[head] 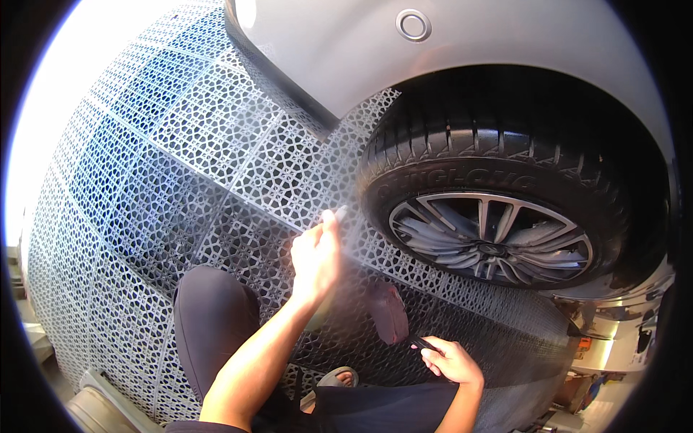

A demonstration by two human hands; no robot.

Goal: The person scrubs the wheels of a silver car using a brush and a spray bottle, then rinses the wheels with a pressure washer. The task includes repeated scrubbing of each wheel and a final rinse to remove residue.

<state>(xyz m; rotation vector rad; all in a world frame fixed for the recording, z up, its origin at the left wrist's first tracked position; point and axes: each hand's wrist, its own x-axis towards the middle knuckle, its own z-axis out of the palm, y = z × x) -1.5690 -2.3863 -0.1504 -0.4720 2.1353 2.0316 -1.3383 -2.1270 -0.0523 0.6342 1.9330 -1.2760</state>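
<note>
My left hand (316, 260) is raised left of the car wheel, closed around a spray bottle whose pale nozzle (341, 212) points toward the tyre. Fine mist hangs about it; the bottle's body is mostly hidden by my hand and forearm. Low on the right, my right hand (446, 360) grips the black handle of a brush with a dark purplish-brown head (389, 314). The brush head is below the wheel, apart from it. The black tyre (460, 178) bears raised writing and surrounds a multi-spoke alloy rim (492, 250) with pale grey patches between its spokes.
A silver car body panel (335, 43) with a round disc (413, 25) arches over the wheel. Perforated interlocking floor tiles (184, 113) spread beneath. My bent knee (216, 308) and sandalled foot (341, 377) are close by. A beige object (108, 403) stands at lower left.
</note>
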